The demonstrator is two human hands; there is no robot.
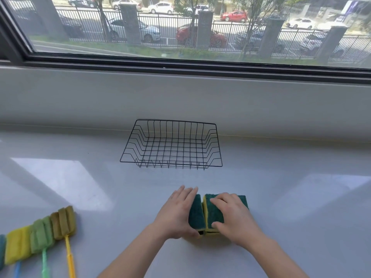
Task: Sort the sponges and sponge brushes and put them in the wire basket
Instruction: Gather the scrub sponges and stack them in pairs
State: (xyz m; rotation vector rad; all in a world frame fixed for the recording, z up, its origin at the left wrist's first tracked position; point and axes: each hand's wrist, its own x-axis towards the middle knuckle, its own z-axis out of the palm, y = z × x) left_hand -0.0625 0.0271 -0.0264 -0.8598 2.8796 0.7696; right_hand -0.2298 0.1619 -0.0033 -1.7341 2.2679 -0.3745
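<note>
Green-topped yellow sponges stand side by side on the white counter in front of me. My left hand presses flat against the left side of the left sponge. My right hand lies over the top of the right sponges, thumb at their near edge. The black wire basket stands empty beyond them, against the wall under the window. At the lower left lie sponge brushes in a row: a brown-headed one with a yellow handle, a green one, a yellow one.
The white counter runs wide to both sides. A grey sill wall rises right behind the basket, with a window above it. A dark green brush head is cut off by the left edge.
</note>
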